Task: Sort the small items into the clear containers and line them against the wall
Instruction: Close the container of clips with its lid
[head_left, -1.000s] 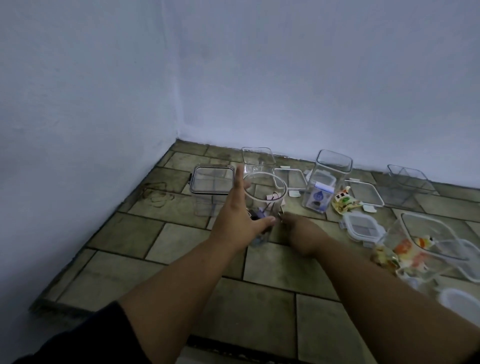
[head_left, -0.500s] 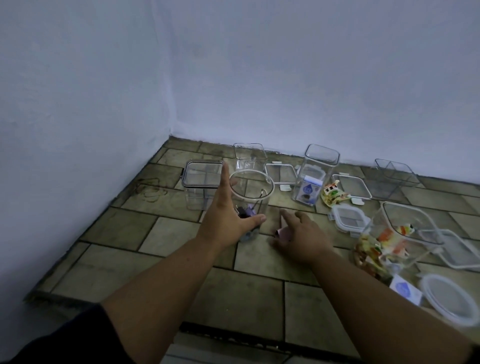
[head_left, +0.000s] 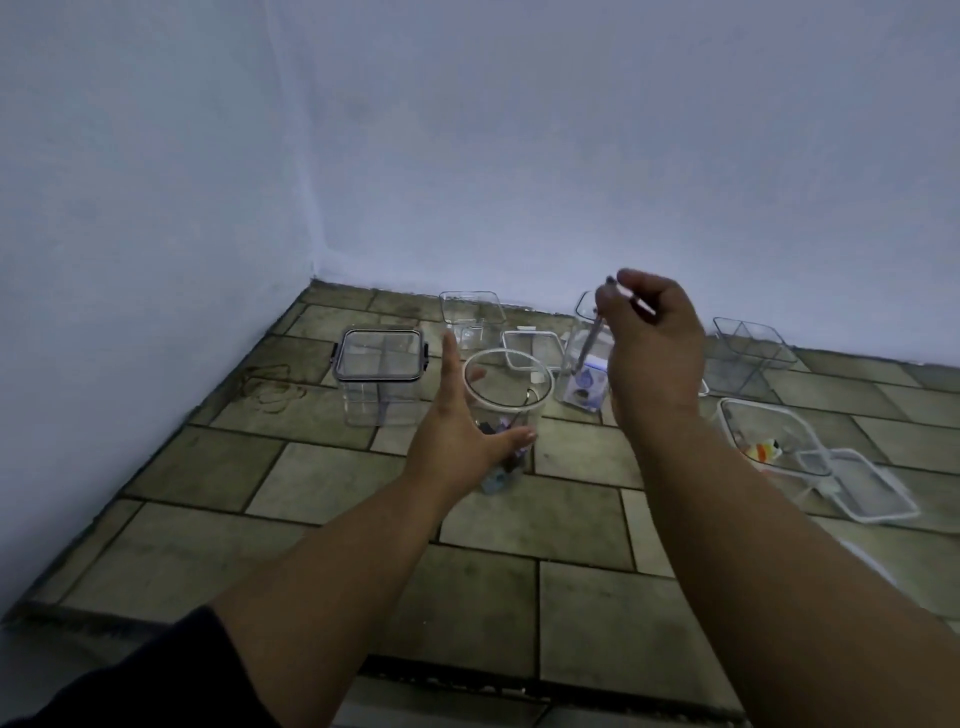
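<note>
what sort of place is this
Probably a bare room corner at home, used for sorting: two plain painted walls meet over a tiled floor or ledge, where clear containers stand. The right hand pinches a thin pen-like item above them.

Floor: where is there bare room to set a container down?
Bare: the near tiles, bordered by the left wall, the lidded container and the round container. Crowded: the strip along the back wall, from the lidded container to the divided container, where the right hand holds a pen, and round the lid at the right.
</note>
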